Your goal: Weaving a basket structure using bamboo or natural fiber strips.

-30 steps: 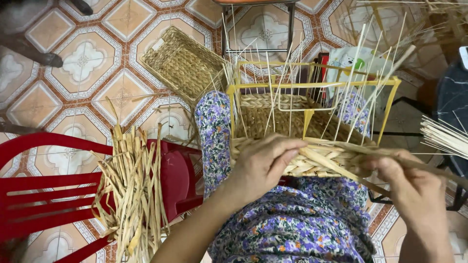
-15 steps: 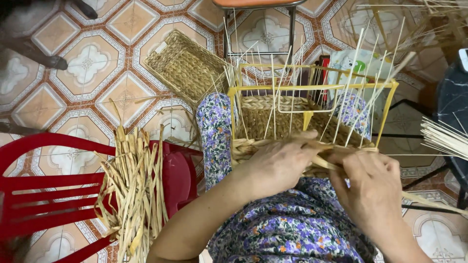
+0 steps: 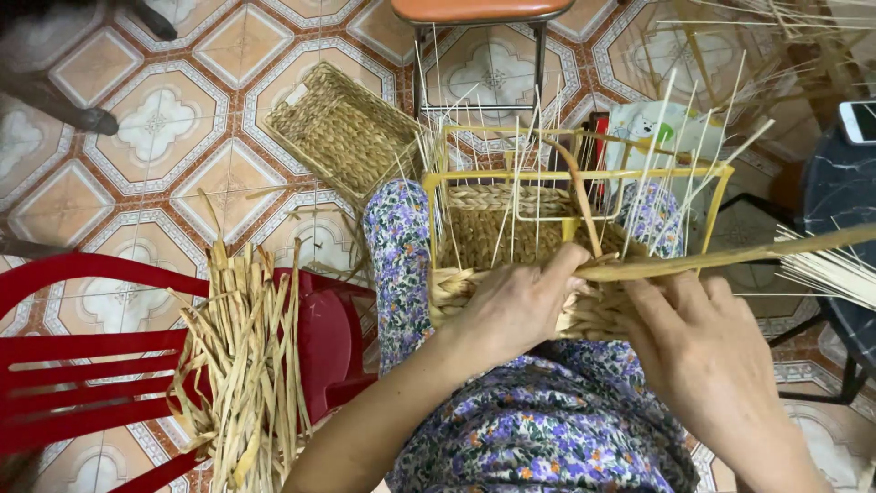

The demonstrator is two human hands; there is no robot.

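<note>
A half-woven straw basket (image 3: pixel 497 228) on a yellow wire frame (image 3: pixel 712 187) rests on my lap, thin white stakes standing up from it. My left hand (image 3: pixel 516 306) presses on the basket's near woven wall, its thumb and fingers pinching a flat dried straw strand (image 3: pixel 730 258) that runs off to the right. A second strand (image 3: pixel 579 196) curves up over the frame. My right hand (image 3: pixel 698 351) lies against the woven wall just right of the left hand, fingers curled under that strand.
A bundle of dried straw strips (image 3: pixel 242 356) lies on a red plastic chair (image 3: pixel 82 365) to my left. A finished woven basket (image 3: pixel 342 132) sits on the tiled floor ahead. A metal stool (image 3: pixel 479 14) stands beyond, a phone (image 3: pixel 858 121) at right.
Both hands have drawn in close to the basket's near wall. The long strand now stretches out to the right, level, and another strand loops up over the frame.
</note>
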